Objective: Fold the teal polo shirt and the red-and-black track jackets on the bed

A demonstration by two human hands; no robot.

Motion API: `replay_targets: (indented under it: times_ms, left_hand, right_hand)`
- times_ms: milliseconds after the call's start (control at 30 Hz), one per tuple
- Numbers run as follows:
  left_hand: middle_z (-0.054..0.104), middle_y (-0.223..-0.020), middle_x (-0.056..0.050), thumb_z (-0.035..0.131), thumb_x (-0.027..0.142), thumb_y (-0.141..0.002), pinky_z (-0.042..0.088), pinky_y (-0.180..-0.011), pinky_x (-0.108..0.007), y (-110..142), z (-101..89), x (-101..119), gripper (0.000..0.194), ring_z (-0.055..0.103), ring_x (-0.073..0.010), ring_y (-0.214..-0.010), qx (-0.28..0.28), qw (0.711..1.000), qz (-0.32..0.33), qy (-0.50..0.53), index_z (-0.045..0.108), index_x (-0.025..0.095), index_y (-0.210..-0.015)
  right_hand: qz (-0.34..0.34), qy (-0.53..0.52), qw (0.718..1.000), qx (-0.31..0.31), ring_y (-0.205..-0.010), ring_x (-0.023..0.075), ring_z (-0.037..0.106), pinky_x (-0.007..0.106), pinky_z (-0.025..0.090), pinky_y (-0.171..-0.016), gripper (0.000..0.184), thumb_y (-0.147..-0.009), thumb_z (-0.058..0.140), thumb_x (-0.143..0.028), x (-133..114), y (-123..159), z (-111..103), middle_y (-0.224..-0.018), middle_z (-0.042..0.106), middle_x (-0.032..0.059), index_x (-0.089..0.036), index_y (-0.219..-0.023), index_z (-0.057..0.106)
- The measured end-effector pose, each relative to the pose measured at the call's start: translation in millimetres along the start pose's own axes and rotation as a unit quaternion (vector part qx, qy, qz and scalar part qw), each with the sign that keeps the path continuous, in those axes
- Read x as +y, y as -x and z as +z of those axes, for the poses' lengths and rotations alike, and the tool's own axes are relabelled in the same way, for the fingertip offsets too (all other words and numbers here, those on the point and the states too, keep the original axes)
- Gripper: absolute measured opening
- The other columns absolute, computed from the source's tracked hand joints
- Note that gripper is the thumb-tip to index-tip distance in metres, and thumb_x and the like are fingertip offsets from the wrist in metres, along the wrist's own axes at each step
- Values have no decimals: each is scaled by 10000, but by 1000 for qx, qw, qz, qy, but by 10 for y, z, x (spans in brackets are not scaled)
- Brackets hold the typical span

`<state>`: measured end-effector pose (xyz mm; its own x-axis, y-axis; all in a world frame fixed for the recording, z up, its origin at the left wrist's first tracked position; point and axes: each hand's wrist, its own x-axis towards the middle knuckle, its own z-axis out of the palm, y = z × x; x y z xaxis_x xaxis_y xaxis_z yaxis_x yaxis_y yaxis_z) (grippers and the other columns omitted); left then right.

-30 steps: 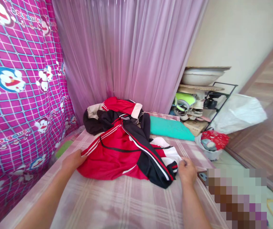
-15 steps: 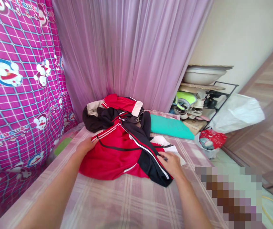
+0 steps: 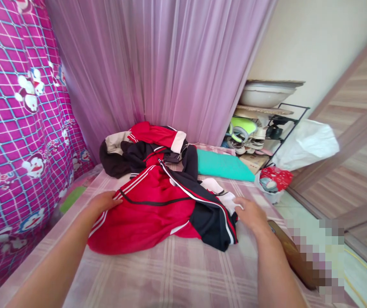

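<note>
Red jacket (image 3: 151, 218) lies in front and left of the teal pad (image 3: 225, 166), apparently being straightened, right hand (image 3: 252, 214) pinching its white part (image 3: 229, 201), left hand (image 3: 104, 203) at its striped edge (image 3: 138, 177) with grip unclear, so next move probably calls for even tension

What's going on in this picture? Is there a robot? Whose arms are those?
No robot here! These are a person's own bare arms, seen by a camera worn on their head, looking forward and down. On the checked sheet lies a red and black garment with white stripes. The left hand touches its striped red edge; I can't tell how tightly it grips. The right hand pinches some white cloth at the other side. Behind are a heap of other clothes and a flat green-blue thing, near a purple curtain.
</note>
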<state>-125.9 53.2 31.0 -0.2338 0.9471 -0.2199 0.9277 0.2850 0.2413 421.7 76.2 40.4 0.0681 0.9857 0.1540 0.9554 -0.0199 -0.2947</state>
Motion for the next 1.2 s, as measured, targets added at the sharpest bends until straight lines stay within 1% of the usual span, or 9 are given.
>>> replay_targets:
  times_ms: [200,433,533,667,800,933,1033,1100,1200]
  left_hand:
    - [710,-1224,-144,457,567,-862,504,-911,-370,-259,-109,246,571,661,-317,-1125,96,995,-19,28,662,187,-1236]
    - [695,-1266,-122,454,494,-881,495,-938,-347,-733,-216,743,510,645,-299,-1161,92,995,9,48,678,191,-1223]
    - [719,-1219,-107,498,531,-859,499,-926,-333,-927,-152,961,503,662,-288,-1125,82,994,35,61,695,203,-1187]
    - [739,-1160,-106,574,459,-825,517,-904,-345,-1068,-60,1087,426,680,-294,-1075,72,992,47,92,710,181,-1119]
    - [775,-972,-54,510,424,-877,566,-774,-305,-974,-202,901,349,719,-237,-922,54,980,45,187,710,170,-1009]
    - [761,-835,-33,574,434,-873,585,-670,-314,-771,-647,678,381,715,-205,-769,85,881,-2,466,646,160,-1128]
    - [752,-889,-11,580,361,-893,581,-717,-303,-741,-1007,709,398,685,-167,-793,191,816,-31,544,590,149,-1229]
    - [739,-1050,-15,544,352,-926,567,-826,-301,-810,-1172,791,421,661,-160,-920,291,794,-23,534,552,129,-1283]
    - [647,-1310,-57,454,345,-972,512,-973,-330,-981,-1250,861,479,608,-191,-1123,371,824,-25,428,473,102,-1384]
  right_hand:
    - [-72,-38,996,22,-1085,242,667,324,483,-922,358,-896,465,-248,-646,-583,-49,-1179,732,70,-234,-1136,731]
    - [30,-107,991,-72,-1248,281,578,346,434,-1000,389,-911,524,-354,-1294,-1393,285,-1320,648,154,-172,-1217,682]
    - [51,-152,982,-96,-1053,292,680,359,506,-875,390,-853,607,-382,-1374,-1600,508,-1115,730,183,-133,-1138,699]
    - [46,-250,960,-117,-727,210,700,279,530,-635,214,-796,637,-322,-1377,-1719,643,-772,743,68,-176,-929,721]
    - [39,-343,936,-63,-651,155,665,227,506,-546,188,-820,565,-349,-1143,-1749,428,-740,702,6,-201,-846,678]
    - [49,-487,867,96,-582,147,659,195,449,-449,237,-770,620,-389,-895,-1858,19,-691,659,-11,-185,-884,658]
    - [45,-535,825,179,-673,152,701,199,511,-532,252,-798,596,-333,-971,-2088,-206,-763,682,1,-166,-980,649]
    - [25,-538,820,191,-810,170,721,257,567,-673,284,-835,560,-293,-1117,-2276,-276,-886,712,31,-159,-1073,640]
    - [-14,-509,848,149,-1088,207,666,363,545,-900,478,-825,592,-234,-1280,-2477,-275,-1210,679,101,-161,-1297,563]
